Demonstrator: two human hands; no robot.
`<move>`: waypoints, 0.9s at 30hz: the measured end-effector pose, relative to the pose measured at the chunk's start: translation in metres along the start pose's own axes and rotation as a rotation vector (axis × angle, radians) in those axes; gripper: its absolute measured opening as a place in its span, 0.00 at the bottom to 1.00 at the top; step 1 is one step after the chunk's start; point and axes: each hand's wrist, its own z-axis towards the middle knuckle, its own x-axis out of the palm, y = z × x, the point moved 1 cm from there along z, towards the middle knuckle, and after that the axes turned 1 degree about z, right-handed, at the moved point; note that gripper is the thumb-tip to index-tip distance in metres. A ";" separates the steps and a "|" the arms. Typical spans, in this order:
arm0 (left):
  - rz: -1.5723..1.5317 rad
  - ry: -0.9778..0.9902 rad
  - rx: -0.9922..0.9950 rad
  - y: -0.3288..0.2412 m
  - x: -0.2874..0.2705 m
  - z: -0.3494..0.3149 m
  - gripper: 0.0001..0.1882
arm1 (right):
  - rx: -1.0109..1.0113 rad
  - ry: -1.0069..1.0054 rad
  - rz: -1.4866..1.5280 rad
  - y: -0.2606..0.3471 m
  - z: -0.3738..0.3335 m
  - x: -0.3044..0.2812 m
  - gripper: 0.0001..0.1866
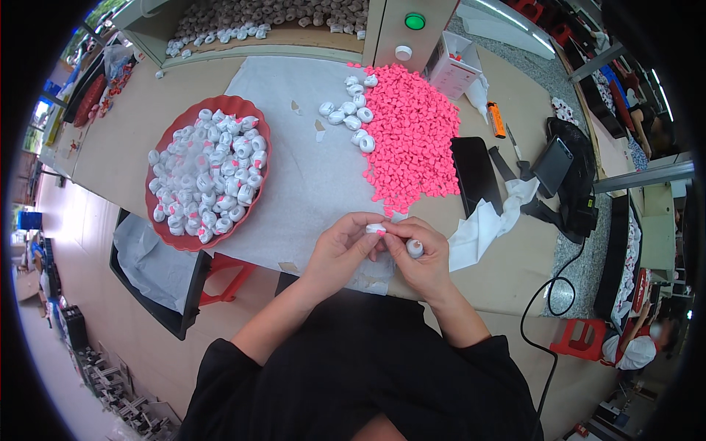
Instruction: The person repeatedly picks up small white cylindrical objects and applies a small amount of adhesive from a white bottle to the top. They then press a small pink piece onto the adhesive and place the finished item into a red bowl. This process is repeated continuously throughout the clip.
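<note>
In front of my body, my left hand [342, 246] pinches a small white ring-shaped piece [374, 228] with a pink spot on it. My right hand [430, 266] meets it there, thumb and fingertips at the piece's right side. Tucked in the right hand is a white tube-like thing [415, 248] with a rounded end, most of it hidden. Beyond the hands spreads a pile of small pink pieces [412, 132]. Several plain white ring pieces [347, 110] lie along its left edge. A red scalloped plate [266, 140] at left is heaped with white pieces bearing pink bits.
Right of the pile lie a black phone [474, 173], crumpled white cloth [485, 228], an orange lighter-like item [496, 120] and a thin pointed tool [512, 140]. A white box [450, 66] stands behind. A lit cabinet [272, 44] holds more pieces. A black cable [544, 294] hangs at right.
</note>
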 end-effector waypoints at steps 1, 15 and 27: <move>-0.005 0.003 0.003 0.000 0.000 0.000 0.13 | -0.024 0.006 -0.019 0.001 0.000 0.000 0.09; 0.009 -0.014 -0.038 -0.002 0.000 0.000 0.11 | 0.067 0.005 0.076 0.000 0.002 0.001 0.08; 0.018 -0.013 -0.042 0.003 -0.003 0.001 0.10 | 0.039 -0.032 0.040 -0.004 0.000 0.006 0.08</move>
